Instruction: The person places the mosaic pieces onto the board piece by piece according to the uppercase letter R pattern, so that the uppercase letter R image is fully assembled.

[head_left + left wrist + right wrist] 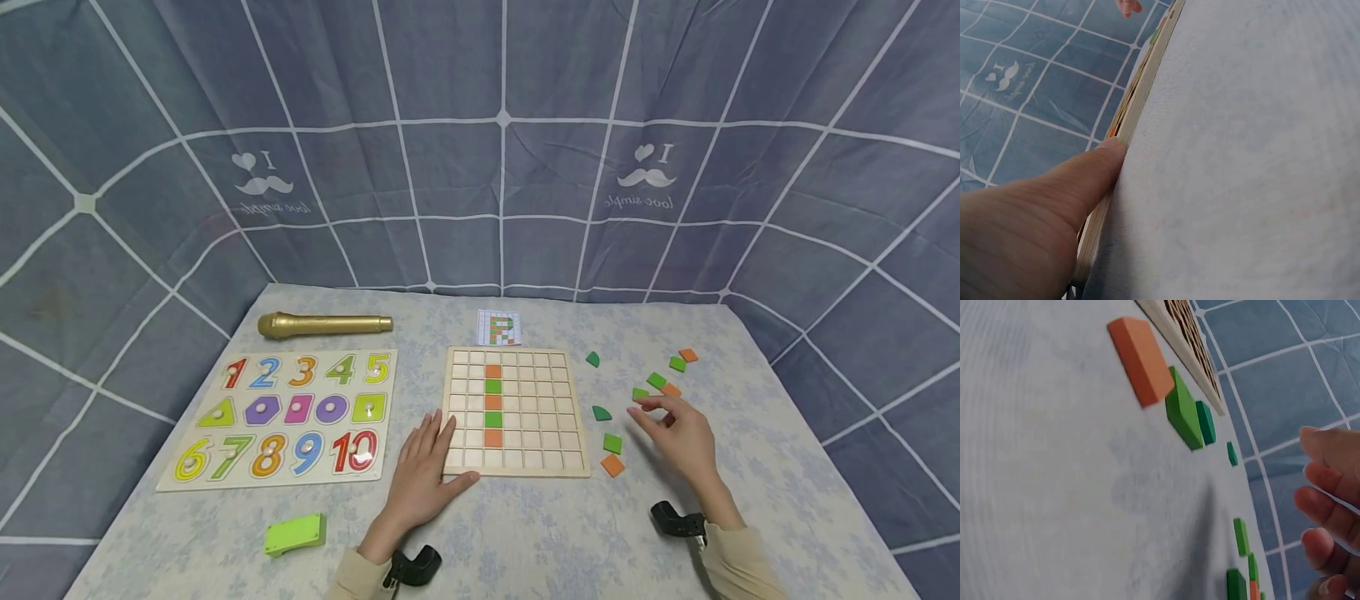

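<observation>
A wooden grid board (536,458) lies in front of me, with a column of alternating orange and green square tiles (492,402) in its cells. My left hand (423,479) rests at the board's left front corner. Its thumb (1094,172) touches the front edge, and the fingers lie straight along the left side. To the right of the board, my right hand (681,433) hovers over the table, fingers loosely bent, nothing visible between them. Nearest its fingertips in the head view is a green tile (639,393).
Loose tiles, such as an orange one (612,465), and dark green rounded pieces (602,413) lie right of the board. Behind it is a patterned card (499,328). Leftward are a number puzzle (281,477), a gold microphone (330,325) and a lime green block (295,533).
</observation>
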A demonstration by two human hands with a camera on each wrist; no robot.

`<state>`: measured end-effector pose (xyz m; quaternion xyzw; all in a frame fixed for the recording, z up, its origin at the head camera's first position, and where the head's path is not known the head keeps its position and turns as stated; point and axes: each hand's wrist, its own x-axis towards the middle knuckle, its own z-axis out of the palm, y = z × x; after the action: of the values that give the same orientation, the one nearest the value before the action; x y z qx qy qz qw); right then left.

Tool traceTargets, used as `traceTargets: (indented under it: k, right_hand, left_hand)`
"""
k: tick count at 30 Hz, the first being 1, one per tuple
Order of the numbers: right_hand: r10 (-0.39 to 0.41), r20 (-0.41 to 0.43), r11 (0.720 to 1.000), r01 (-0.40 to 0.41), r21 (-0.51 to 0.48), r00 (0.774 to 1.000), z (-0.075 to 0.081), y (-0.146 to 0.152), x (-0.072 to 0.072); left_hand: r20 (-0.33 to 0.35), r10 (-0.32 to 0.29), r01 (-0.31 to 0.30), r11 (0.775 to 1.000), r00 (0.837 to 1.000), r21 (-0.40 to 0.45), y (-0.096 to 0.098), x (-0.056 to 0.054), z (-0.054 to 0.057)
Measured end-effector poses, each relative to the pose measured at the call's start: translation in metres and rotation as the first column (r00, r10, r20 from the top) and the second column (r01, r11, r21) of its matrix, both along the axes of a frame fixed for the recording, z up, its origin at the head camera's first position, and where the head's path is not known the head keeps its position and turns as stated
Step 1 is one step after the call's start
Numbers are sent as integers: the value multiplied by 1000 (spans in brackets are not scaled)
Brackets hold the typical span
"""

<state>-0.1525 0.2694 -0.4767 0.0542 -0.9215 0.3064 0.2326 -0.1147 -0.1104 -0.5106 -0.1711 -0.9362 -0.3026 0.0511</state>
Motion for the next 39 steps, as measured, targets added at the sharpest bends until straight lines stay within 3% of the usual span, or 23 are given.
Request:
traceTargets:
  k: [9, 21, 33, 39]
  right_hand:
    - [-79, 150, 997, 75, 34, 985, -3, 14, 6]
    - [-73, 258, 996, 59, 60, 964, -5, 23, 8]
    - [-116, 397, 990, 72, 124, 910, -2, 33, 15]
    - [-99, 438, 994, 66, 91, 894, -2, 34, 16]
  left_hand:
    - [-10, -2, 2, 1000, 1000, 9, 0, 1, 1]
    - [-22, -2, 2, 1000, 1000, 3, 0, 0, 0]
    - [-26, -2, 2, 1000, 1000, 4, -1, 1, -1]
    - [-28, -2, 2, 1000, 1000, 2, -1, 1, -1]
